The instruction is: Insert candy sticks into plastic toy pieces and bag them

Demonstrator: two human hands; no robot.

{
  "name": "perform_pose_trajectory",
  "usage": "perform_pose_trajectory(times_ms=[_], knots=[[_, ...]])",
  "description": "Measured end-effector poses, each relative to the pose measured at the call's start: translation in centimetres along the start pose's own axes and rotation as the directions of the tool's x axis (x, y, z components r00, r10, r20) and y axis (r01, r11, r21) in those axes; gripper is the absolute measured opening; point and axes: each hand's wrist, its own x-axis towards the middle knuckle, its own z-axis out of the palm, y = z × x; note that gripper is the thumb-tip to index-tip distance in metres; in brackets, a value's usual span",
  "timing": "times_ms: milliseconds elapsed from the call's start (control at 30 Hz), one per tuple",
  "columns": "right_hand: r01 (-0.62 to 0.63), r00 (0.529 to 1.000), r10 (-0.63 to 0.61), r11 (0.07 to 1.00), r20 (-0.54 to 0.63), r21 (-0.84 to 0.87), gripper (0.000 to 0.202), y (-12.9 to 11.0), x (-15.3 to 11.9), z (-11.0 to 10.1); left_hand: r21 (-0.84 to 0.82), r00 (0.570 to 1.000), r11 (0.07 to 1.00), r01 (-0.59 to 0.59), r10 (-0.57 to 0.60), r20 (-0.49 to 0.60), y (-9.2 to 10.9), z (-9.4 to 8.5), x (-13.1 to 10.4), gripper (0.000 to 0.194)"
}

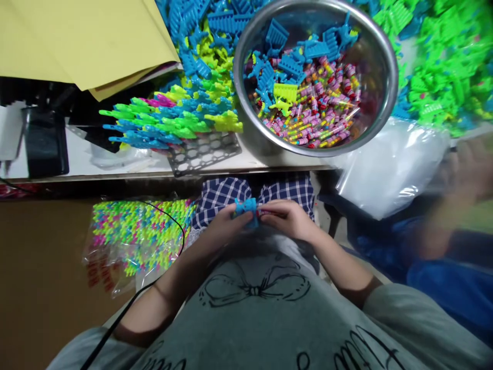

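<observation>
Close to my lap, my left hand is closed around a small blue plastic toy piece. Facing it, my right hand pinches a thin pink stick, mostly covered by the fingers, with its end at the blue piece. Whether the stick sits inside the piece cannot be made out. On the table beyond, a steel bowl holds many pink and yellow wrapped sticks, several blue toy pieces and a yellow one.
Stacked coloured toys stand left of the bowl by a perforated sheet. Green pieces heap at right, above a clear plastic bag. A filled bag lies lower left. Another person's blurred arm is at right.
</observation>
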Motion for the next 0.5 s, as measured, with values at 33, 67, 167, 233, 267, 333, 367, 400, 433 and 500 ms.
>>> perform_pose_trajectory(times_ms=[33,67,167,233,267,333,367,400,433,500], knots=[[-0.084,0.994,0.096,0.978,-0.054,0.190,0.018,0.4,0.2,0.4,-0.060,1.000,0.998,0.012,-0.012,0.003,0.1,0.1,-0.1,0.023],[-0.143,0.976,0.193,0.915,-0.098,0.378,0.021,0.8,0.4,0.8,-0.127,1.000,0.992,0.023,-0.023,0.002,0.1,0.2,-0.1,0.023],[-0.170,0.907,0.391,0.681,-0.158,0.713,0.025,1.1,1.0,1.8,-0.282,0.999,0.959,0.015,-0.024,-0.029,0.2,0.5,-0.1,0.022],[-0.199,0.891,0.436,0.624,-0.125,0.756,0.025,0.8,1.1,2.2,-0.326,0.998,0.945,-0.016,-0.004,-0.061,0.2,0.6,0.1,0.023],[-0.224,0.889,0.446,0.616,-0.100,0.755,0.025,0.6,1.1,2.3,-0.329,0.997,0.944,-0.030,0.005,-0.075,0.1,0.6,0.2,0.025],[-0.253,0.892,0.447,0.617,-0.067,0.745,0.026,0.1,1.1,2.3,-0.326,0.991,0.943,-0.067,0.026,-0.131,0.2,0.5,0.3,0.027],[-0.251,0.892,0.445,0.627,-0.075,0.738,0.027,-0.1,1.1,2.2,-0.319,0.984,0.944,-0.090,0.034,-0.177,0.3,0.6,0.4,0.027],[-0.244,0.890,0.446,0.641,-0.095,0.727,0.027,-0.3,1.1,2.2,-0.310,0.974,0.944,-0.112,0.042,-0.224,0.4,0.6,0.3,0.025],[-0.237,0.885,0.450,0.658,-0.121,0.714,0.027,-0.5,1.2,2.1,-0.304,0.963,0.944,-0.129,0.046,-0.266,0.7,0.7,0.2,0.022],[-0.224,0.869,0.461,0.689,-0.178,0.690,0.028,-0.7,1.3,2.1,-0.296,0.946,0.945,-0.138,0.038,-0.321,1.2,0.9,-0.1,0.017]])
